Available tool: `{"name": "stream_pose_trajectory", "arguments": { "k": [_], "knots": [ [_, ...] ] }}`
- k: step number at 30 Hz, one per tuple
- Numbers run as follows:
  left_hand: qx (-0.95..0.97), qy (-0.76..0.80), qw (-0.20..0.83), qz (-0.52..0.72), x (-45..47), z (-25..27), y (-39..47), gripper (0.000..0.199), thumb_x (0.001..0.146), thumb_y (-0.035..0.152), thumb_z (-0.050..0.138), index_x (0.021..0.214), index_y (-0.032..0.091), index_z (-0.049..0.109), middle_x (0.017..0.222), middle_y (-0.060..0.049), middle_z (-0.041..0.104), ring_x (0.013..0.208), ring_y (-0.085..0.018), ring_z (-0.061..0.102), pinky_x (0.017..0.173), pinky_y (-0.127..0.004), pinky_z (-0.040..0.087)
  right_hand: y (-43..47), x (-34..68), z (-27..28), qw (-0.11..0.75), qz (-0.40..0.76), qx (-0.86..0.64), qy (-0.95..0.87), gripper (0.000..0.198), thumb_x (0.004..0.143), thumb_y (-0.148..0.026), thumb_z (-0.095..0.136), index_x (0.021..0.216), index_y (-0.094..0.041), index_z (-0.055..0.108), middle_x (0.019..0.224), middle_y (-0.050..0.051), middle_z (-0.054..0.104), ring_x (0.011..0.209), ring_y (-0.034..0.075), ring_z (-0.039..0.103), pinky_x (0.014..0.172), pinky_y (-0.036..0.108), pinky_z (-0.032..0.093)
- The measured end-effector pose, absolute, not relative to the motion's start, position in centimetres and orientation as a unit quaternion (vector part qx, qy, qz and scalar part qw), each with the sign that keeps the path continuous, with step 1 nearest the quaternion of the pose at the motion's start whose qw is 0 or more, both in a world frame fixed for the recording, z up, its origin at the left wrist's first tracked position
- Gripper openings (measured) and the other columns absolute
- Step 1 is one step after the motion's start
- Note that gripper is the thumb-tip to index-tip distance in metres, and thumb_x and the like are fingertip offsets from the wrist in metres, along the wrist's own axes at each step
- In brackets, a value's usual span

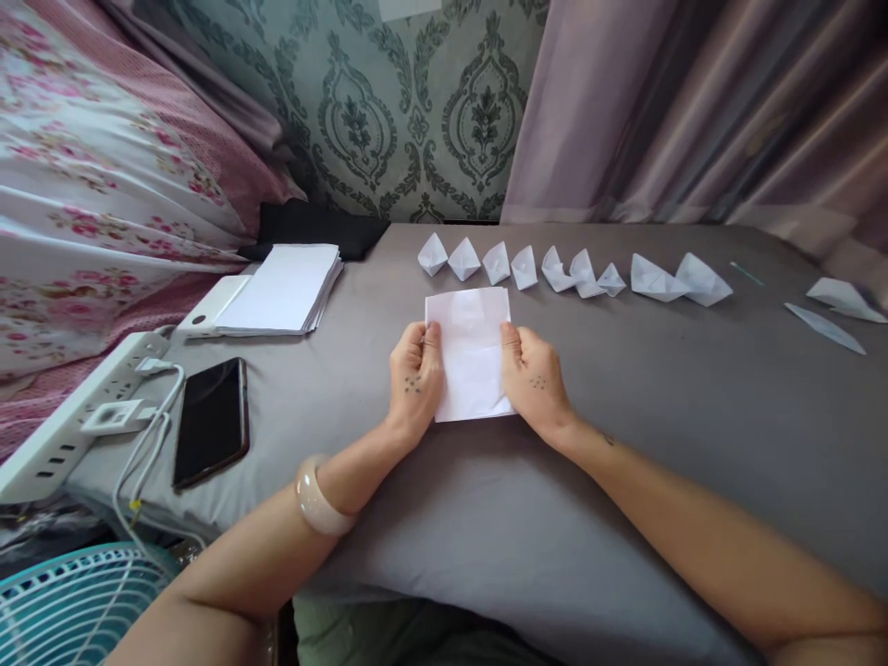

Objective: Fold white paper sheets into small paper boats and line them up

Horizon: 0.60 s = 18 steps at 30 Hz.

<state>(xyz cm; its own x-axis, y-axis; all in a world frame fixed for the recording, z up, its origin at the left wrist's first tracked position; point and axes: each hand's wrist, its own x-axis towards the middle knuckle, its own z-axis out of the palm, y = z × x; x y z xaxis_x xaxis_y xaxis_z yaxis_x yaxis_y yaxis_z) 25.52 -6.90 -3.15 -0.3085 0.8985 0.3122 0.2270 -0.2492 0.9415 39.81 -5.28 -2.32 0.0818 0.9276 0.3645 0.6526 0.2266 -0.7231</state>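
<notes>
A folded sheet of white paper (472, 356) is held upright between my two hands, over the middle of the grey-covered table. My left hand (416, 379) grips its left edge, thumb on the near face and fingers curled behind. On the right edge, my right hand (537, 375) holds it the same way. The fingers behind the paper are partly hidden. Just beyond it stands a row of small folded paper boats (498, 264), and two larger ones (656, 277) sit at the row's right end.
A stack of white paper (281, 291) lies at the back left on a white device. Nearer are a phone (212, 421), a power strip (83, 407) with cables, and a teal fan (76, 601) below the table edge. More folded paper (843, 296) lies far right, near a thin green stick (747, 273).
</notes>
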Motion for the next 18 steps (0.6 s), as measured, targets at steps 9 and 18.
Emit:
{"name": "stream_pose_trajectory", "arguments": {
  "k": [9,18],
  "knots": [
    [0.492,0.543,0.32,0.6,23.2,-3.2,-5.6,0.034,0.089,0.047,0.054,0.076,0.016,0.056,0.063,0.002,0.049,0.059,-0.009,0.044,0.052,-0.02,0.036,-4.8,41.7,-2.9,0.384,0.423,-0.529,-0.628,0.03,0.087,-0.049,0.053,0.08,-0.02,0.054,0.054,-0.004,0.054,0.042,0.01,0.046,0.044,0.024,0.037],
    [0.53,0.44,0.585,0.428,23.4,-1.1,-6.9,0.039,0.077,0.05,0.07,0.094,0.016,0.06,0.072,-0.002,0.067,0.054,-0.011,0.059,0.047,-0.021,0.046,-3.3,45.0,2.0,0.382,0.419,-0.449,-0.69,0.038,0.076,-0.044,0.072,0.106,-0.021,0.065,0.102,0.008,0.072,0.097,0.023,0.068,0.084,0.037,0.055]
  ]
}}
